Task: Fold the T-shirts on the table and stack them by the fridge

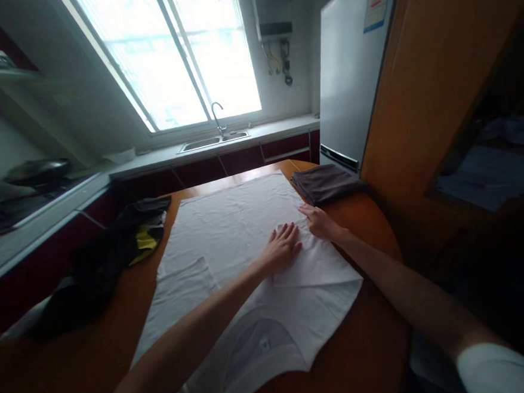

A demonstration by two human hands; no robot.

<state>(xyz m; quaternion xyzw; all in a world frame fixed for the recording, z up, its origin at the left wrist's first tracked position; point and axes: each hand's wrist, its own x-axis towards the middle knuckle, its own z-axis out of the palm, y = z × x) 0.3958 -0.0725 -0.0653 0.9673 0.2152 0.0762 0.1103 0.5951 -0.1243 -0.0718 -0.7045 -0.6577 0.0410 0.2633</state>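
A white T-shirt lies spread flat on the orange-brown table, its collar toward me. My left hand rests flat on the shirt near its right side, fingers stretched out. My right hand sits at the shirt's right edge, fingers curled against the fabric; whether it pinches the cloth is hard to tell. Just beyond my right hand lies a folded dark grey-brown garment.
A black and yellow garment is heaped on the table's left side. A grey fridge and a wooden panel stand to the right. Behind are a counter with a sink, a window, and a wok at left.
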